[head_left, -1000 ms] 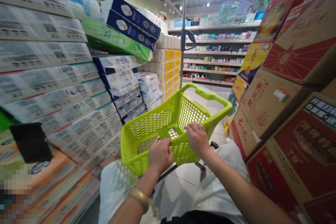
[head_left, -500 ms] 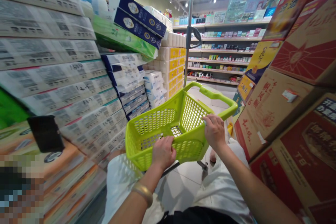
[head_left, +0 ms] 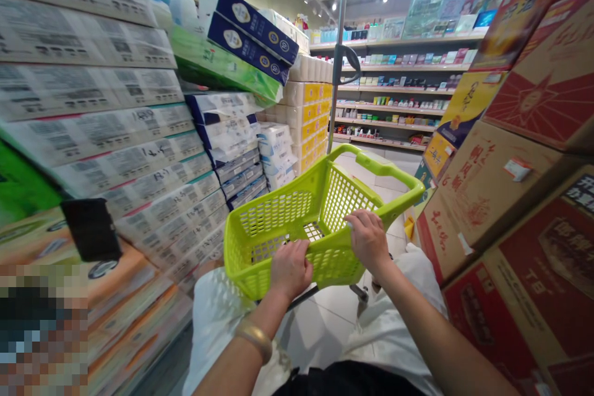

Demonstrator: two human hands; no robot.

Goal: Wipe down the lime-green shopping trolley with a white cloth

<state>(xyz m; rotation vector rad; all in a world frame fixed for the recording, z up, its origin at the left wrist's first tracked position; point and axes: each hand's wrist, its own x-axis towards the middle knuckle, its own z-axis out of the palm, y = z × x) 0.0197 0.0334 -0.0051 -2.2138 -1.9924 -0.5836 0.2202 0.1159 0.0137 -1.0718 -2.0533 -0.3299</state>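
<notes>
In front of my knees stands a lime-green plastic shopping cart (head_left: 273,207) with perforated walls and a looped handle at its far right end. Its basket holds nothing that I can see. My left hand (head_left: 291,269), below a gold bangle (head_left: 254,339), is closed over the near rim of the basket. Farther right along that same rim, my right hand (head_left: 369,238) grips the cart near the base of the handle. The fingertips of both hands curl inside the rim, partly out of sight.
Stacked tissue packs (head_left: 102,105) rise on the left, with a dark phone-like object (head_left: 91,229) on orange packs below. Cardboard cartons (head_left: 501,185) pile up on the right. A metal pole (head_left: 341,18) stands behind the cart, before shelves of small boxed goods (head_left: 399,65).
My right hand has shifted a little left along the rim. My left hand keeps its hold. The surroundings sit slightly farther right in view.
</notes>
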